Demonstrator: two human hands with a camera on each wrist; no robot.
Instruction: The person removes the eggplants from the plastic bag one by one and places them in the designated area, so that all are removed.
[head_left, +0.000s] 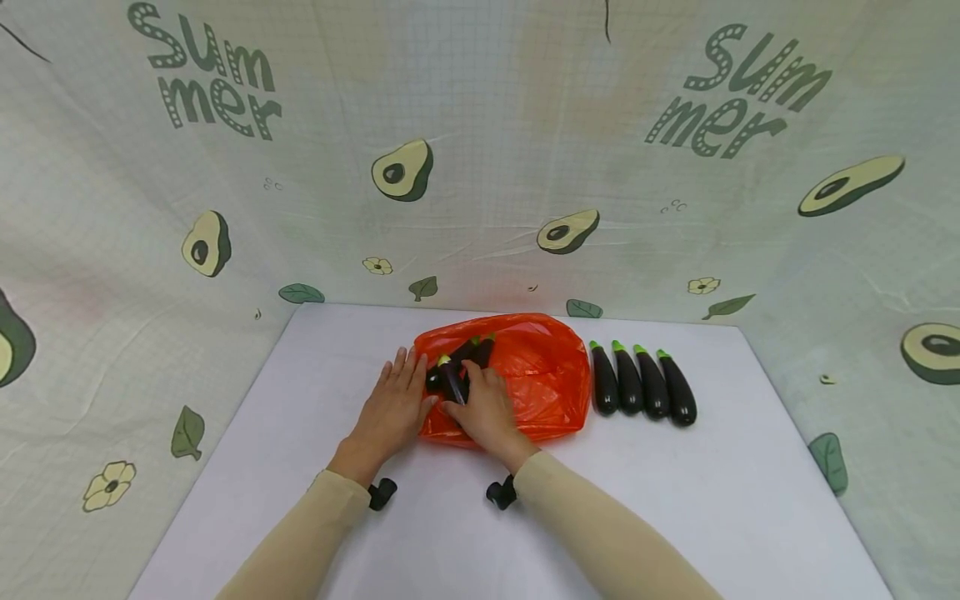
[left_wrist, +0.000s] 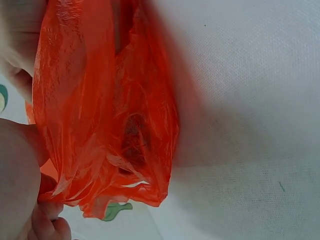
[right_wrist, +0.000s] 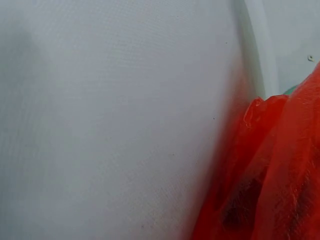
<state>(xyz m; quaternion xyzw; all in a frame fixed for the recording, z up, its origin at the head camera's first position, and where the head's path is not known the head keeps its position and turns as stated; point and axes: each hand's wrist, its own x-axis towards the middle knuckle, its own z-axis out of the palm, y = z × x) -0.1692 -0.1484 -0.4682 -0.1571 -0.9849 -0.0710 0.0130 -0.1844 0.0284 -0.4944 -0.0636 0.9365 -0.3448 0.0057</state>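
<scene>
A red plastic bag (head_left: 551,400) lies with its mouth spread on the white table. Inside its left part are several dark eggplants, one of them an upper eggplant (head_left: 483,352) with a green tip. My right hand (head_left: 491,412) reaches into the bag and grips an eggplant (head_left: 452,382) between thumb and fingers. At the bag's left rim rests my left hand (head_left: 393,404), its fingers mostly straight and pointing away, the thumb toward the held eggplant. The left wrist view shows the left hand (left_wrist: 17,175) against the bag (left_wrist: 85,125). Only the bag (right_wrist: 280,180) shows in the right wrist view.
Right of the bag, several eggplants (head_left: 643,383) lie side by side in a row, green tips away from me. The white table (head_left: 442,542) meets a cloth backdrop (head_left: 480,108) with avocado prints at its back and sides.
</scene>
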